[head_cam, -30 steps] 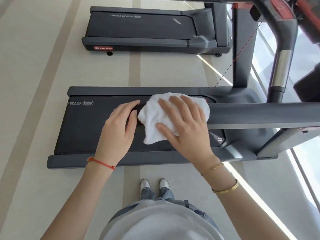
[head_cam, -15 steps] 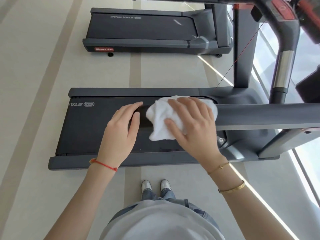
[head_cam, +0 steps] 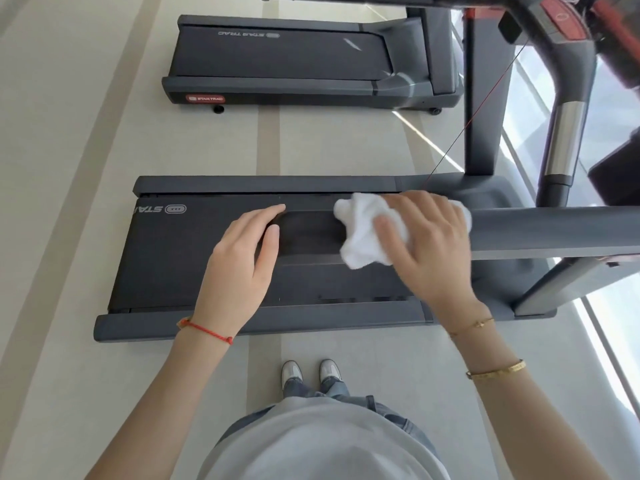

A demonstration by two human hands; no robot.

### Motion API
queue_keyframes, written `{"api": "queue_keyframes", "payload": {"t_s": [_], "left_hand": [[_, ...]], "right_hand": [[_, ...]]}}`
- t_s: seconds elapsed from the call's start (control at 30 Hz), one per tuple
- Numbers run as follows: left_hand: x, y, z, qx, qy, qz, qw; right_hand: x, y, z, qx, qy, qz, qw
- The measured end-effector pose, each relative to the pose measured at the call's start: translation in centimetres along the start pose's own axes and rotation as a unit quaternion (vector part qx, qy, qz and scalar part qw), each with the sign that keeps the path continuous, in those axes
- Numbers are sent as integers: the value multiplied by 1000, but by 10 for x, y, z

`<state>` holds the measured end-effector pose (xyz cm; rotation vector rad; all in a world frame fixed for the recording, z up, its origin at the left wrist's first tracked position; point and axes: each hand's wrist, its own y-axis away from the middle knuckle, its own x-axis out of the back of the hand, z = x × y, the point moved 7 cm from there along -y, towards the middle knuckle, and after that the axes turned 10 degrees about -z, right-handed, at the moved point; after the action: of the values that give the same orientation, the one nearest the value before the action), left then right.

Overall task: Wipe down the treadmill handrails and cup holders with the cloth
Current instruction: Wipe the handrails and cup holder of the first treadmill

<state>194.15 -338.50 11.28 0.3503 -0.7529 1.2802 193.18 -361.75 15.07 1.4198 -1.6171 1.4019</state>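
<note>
A dark grey handrail [head_cam: 554, 232] runs left to right across the middle of the view, above the treadmill belt [head_cam: 180, 258]. My right hand [head_cam: 429, 244] presses a crumpled white cloth [head_cam: 363, 233] flat on the rail. My left hand [head_cam: 242, 265] rests over the rail's free left end, fingers curled on it, about a hand's width left of the cloth. The far handrail [head_cam: 568, 133], with a chrome section, rises at the upper right toward the console [head_cam: 561, 19]. No cup holder is visible.
A second treadmill [head_cam: 294, 60] stands farther back. An upright post [head_cam: 481, 109] and a thin red cord [head_cam: 474, 116] rise behind the rail. A glass window wall [head_cam: 609, 306] runs down the right side. My shoes [head_cam: 311, 372] stand on pale floor beside the deck.
My right hand has slid the cloth to the right along the handrail. My left hand has stayed on the rail's left end, so the gap between the hands has widened.
</note>
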Motion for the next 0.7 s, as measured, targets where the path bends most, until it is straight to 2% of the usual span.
{"api": "queue_keyframes", "payload": {"t_s": [0.07, 0.13, 0.27, 0.37, 0.53, 0.7], "left_hand": [[0, 0, 1, 1, 1, 1, 1000], [0, 0, 1, 3, -1, 2, 1000], [-1, 0, -1, 9, 4, 1, 1000], [-1, 1, 0, 7, 9, 5, 1000], [0, 0, 1, 12, -1, 6, 1000], [-2, 0, -1, 12, -1, 9, 1000]], "right_hand": [[5, -5, 10, -53, 10, 10, 999], [-2, -13, -2, -56, 20, -13, 998], [-20, -19, -43, 31, 14, -72, 997], [-15, -13, -31, 67, -4, -109, 992], [-4, -24, 0, -31, 2, -123, 992], [-35, -40, -59, 64, 12, -186, 980]]}}
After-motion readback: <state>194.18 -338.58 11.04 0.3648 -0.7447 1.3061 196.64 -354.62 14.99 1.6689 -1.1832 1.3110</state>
